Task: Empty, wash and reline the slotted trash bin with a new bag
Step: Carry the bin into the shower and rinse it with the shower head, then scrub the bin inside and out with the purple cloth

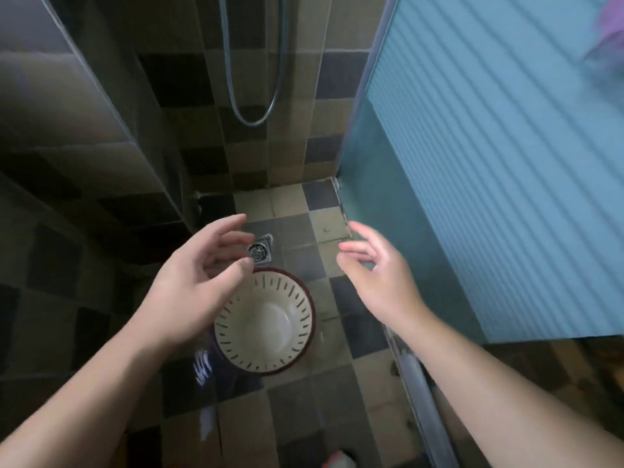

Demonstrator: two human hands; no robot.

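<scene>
Dim little shower stall: checkered tile floor (293,400) and walls (84,136), square floor drain (259,252), hose loop (251,62) hanging, frosted ribbed blue glass door (489,163) at right.

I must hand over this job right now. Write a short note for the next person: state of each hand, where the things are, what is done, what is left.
Left hand: open, holds nothing, above the bin's far-left rim.
Right hand: open, holds nothing, to the right of the bin, near the glass door.
Slotted bin: upright on the tiled shower floor, just in front of the floor drain. The shower hose hangs on the far wall.
Done: the bin looks empty, with no bag inside.
Left: whether it has been washed I cannot tell; wash it if needed, then fit a new bag. No new bag is in view.
</scene>
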